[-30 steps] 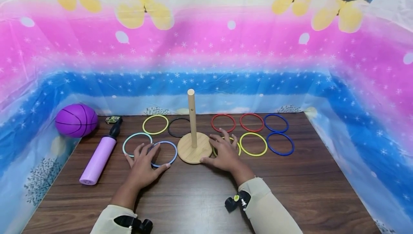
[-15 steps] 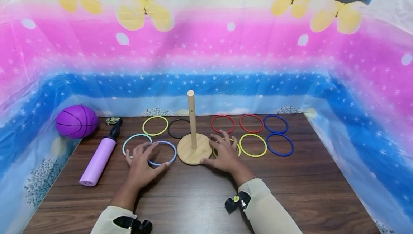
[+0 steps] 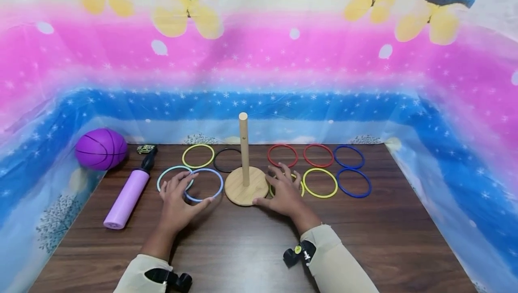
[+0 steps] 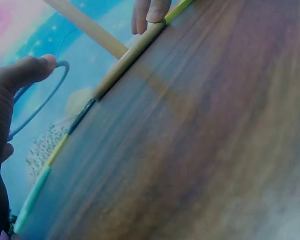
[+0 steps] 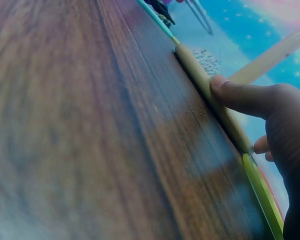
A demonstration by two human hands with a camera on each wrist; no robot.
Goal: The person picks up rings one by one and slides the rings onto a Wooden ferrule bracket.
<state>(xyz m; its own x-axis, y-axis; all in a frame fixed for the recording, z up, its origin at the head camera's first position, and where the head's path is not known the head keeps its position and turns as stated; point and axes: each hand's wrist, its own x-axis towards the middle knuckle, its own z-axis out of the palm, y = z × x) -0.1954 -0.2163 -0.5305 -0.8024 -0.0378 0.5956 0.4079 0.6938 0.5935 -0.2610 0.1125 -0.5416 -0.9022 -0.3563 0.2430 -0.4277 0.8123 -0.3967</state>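
Observation:
My left hand [image 3: 176, 203] pinches a light blue ring [image 3: 222, 185] between thumb and fingers. In the left wrist view the ring [image 4: 40, 107] hangs tilted, off the table. A turquoise ring [image 3: 158, 180] lies partly behind that hand. To its right stands a wooden peg stand [image 3: 238, 194] with a round base and one upright peg; no ring is on the peg. My right hand [image 3: 286, 194] holds the base's right edge, the thumb [image 5: 240, 95] against its rim in the right wrist view. A yellow ring [image 3: 303, 189] lies partly hidden under the right hand.
Behind lie a yellow ring [image 3: 183, 153] and a black ring [image 3: 216, 163]. Right of the stand are red rings [image 3: 268, 153], another yellow ring [image 3: 337, 184] and blue rings [image 3: 370, 185]. A purple ball [image 3: 101, 149], toy car [image 3: 145, 149] and pink pump [image 3: 126, 199] are left.
The light blue ring has risen off the table in my left hand, its near edge tilting up. My right hand stays at the base. The head view has shifted slightly.

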